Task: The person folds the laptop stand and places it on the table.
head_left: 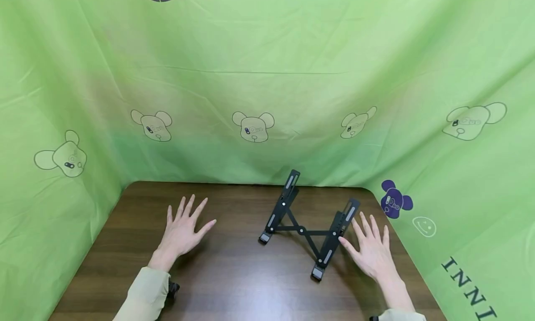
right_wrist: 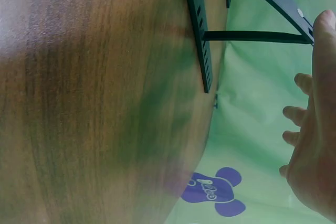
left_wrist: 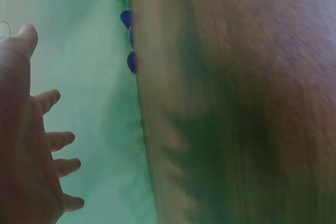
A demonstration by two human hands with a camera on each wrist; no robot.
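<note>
A black folding laptop stand point(head_left: 301, 230) is set up on the wooden table, its two side arms spread and linked by crossed bars. Pale pads line its upper edges. My right hand point(head_left: 372, 251) is beside the stand's right arm, fingers spread and straight, with the thumb and index fingertips right at its edge. The right wrist view shows the side of that hand point(right_wrist: 317, 129) close to the stand's raised bar point(right_wrist: 278, 3). Well to the left of the stand, my left hand point(head_left: 181, 232) hovers over the table with fingers spread, holding nothing.
The brown table point(head_left: 234, 274) has rounded far corners. A green cloth point(head_left: 251, 42) printed with bear heads hangs along its back and both sides. The stand's far end comes close to the table's back edge. A black strap point(head_left: 172, 289) shows at the left wrist.
</note>
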